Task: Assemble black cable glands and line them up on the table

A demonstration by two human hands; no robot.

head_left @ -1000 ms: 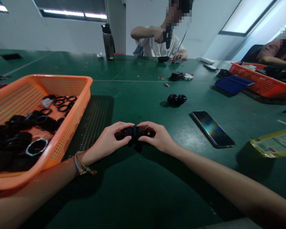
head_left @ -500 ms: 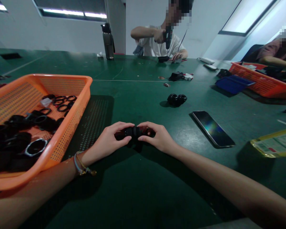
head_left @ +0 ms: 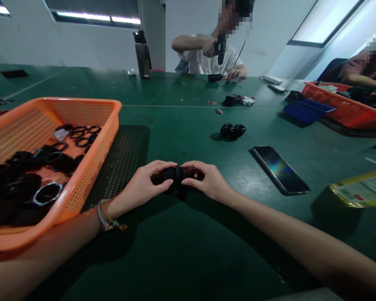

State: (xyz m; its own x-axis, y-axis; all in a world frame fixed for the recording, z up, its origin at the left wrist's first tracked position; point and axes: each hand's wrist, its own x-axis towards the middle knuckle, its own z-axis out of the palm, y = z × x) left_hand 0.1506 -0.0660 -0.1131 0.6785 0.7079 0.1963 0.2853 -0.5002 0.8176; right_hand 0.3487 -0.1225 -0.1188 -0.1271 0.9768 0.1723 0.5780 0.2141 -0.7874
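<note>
Between my two hands is a black ribbed cylindrical part (head_left: 175,173), held lengthwise just over the green table (head_left: 181,242). My left hand (head_left: 148,179) grips its left end, thumb in front and fingers behind. On the other end, my right hand (head_left: 208,179) has its thumb and fingers closed in the same way. The ends of the part are partly hidden by my fingers. Beyond my right hand, a pair of shiny black round parts (head_left: 232,131) sits on the table.
An orange basket (head_left: 113,119) of black parts and rings stands at my left. To the right lie a phone (head_left: 280,169) and a yellow-edged package (head_left: 362,188). Farther off are a blue tray (head_left: 307,110), another orange basket (head_left: 341,106), a bottle (head_left: 142,56) and a person holding a power tool (head_left: 221,48).
</note>
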